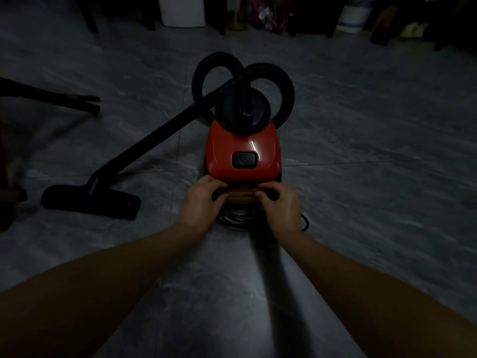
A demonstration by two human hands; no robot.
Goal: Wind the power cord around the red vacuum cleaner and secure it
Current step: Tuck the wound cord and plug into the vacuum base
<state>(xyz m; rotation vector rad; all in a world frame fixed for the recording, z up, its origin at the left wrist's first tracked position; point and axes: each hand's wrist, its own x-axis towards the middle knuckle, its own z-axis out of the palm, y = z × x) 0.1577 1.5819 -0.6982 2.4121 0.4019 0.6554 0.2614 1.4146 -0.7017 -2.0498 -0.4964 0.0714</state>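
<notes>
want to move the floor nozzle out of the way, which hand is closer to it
Left. The left hand grips the rear of the red vacuum cleaner on the side facing the floor nozzle; the right hand grips the far side of that rear.

red vacuum cleaner [242, 148] upright on floor | black power cord [236, 219] coiled at rear

Grey marbled floor tiles [361, 189] fill most of the view. At their far edge stands a white container [180, 11]. Just right of the container hangs bright patterned fabric [268, 16], and farther right is a white bucket with a blue band [353, 18]. Left of the container stands a dark furniture leg [90, 14]. Well left of it and nearer, two dark wooden legs [85, 103] reach across the floor.
</notes>
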